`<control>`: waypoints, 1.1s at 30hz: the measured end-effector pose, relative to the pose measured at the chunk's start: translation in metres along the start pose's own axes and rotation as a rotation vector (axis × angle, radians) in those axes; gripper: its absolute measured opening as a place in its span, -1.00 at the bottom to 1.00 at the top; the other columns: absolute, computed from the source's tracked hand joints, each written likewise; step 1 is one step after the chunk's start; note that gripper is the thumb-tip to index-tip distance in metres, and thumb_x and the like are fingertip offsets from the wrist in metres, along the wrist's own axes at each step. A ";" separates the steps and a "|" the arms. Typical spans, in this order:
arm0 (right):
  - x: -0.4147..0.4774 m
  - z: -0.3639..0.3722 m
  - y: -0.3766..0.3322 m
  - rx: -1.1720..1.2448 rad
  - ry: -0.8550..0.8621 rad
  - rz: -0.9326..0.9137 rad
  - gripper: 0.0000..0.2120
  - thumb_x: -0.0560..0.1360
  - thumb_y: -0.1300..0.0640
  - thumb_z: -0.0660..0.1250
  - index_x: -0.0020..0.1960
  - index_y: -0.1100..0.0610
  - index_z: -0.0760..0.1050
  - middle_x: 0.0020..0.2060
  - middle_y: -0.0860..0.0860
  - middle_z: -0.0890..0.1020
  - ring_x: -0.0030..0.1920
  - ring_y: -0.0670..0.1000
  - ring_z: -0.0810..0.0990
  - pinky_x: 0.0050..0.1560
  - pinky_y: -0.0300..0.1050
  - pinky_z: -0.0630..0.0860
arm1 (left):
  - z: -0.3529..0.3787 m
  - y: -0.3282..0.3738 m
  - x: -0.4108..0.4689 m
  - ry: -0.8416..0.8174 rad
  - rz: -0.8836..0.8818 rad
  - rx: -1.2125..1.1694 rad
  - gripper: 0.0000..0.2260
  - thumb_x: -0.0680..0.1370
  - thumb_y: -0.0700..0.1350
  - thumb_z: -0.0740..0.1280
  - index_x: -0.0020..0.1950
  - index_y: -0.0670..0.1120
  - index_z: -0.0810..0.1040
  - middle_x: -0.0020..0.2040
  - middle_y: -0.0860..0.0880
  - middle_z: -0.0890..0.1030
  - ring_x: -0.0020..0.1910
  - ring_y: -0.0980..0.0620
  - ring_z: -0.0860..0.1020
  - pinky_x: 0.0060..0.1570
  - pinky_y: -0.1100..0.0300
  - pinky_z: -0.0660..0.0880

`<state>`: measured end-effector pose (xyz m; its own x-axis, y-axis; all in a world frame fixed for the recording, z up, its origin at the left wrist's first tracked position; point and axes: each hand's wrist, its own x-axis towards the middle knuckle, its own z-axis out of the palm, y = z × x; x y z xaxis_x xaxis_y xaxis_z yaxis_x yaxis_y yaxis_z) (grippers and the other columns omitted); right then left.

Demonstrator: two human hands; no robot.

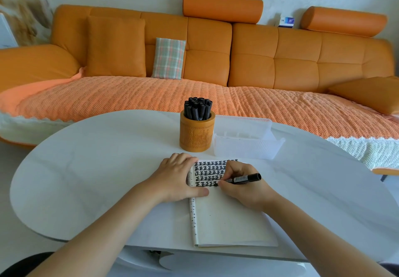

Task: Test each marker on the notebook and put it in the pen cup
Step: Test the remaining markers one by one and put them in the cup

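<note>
On the white table (86,168) one notebook (226,218) lay open before me, four rows of black marks (210,173) across the top of its page. My left hand (177,177) pressed flat on its left edge, fingers spread and holding nothing. My right hand (239,181) pinched one black marker (244,178), its tip touching the page at the end of the fourth row. Beyond the notebook stood one cup (197,134), packed with markers too crowded to count exactly, and just to its right one clear tray (246,140).
</note>
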<state>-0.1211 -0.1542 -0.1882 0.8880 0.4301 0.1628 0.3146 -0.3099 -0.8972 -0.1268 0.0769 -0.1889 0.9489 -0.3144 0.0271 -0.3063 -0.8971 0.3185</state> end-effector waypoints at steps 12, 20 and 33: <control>0.000 -0.002 -0.007 0.180 0.114 0.056 -0.85 0.49 0.40 0.36 -0.19 0.33 0.40 -0.44 -0.05 0.48 -0.45 -0.10 0.34 -0.43 -0.24 0.28 | -0.003 0.000 -0.002 0.006 0.006 0.011 -0.12 0.36 0.48 0.24 0.54 0.06 0.12 0.43 0.15 0.22 0.42 0.12 0.12 0.41 0.08 0.14; 0.004 -0.008 -0.013 0.106 0.104 -0.025 -0.74 0.61 0.33 0.26 0.07 0.03 0.64 -0.26 -0.02 0.59 -0.34 0.00 0.49 -0.35 -0.14 0.43 | -0.017 -0.012 -0.004 0.104 -0.038 -0.215 -0.56 0.64 0.11 0.13 0.53 0.13 0.19 0.44 0.16 0.33 0.44 0.12 0.24 0.39 0.12 0.23; 0.012 -0.017 -0.036 0.088 -0.050 0.108 -0.78 0.62 0.33 0.16 -0.02 0.08 0.51 -0.25 0.01 0.59 -0.41 0.01 0.47 -0.38 -0.15 0.36 | -0.032 -0.042 -0.012 0.096 -0.117 0.021 -0.89 0.48 0.12 0.36 -0.06 0.16 0.49 -0.08 0.17 0.48 0.03 0.15 0.41 0.04 0.12 0.45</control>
<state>-0.1164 -0.1524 -0.1471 0.8965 0.4408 0.0442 0.1851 -0.2820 -0.9414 -0.1233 0.1284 -0.1725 0.9808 -0.1774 0.0815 -0.1940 -0.9323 0.3051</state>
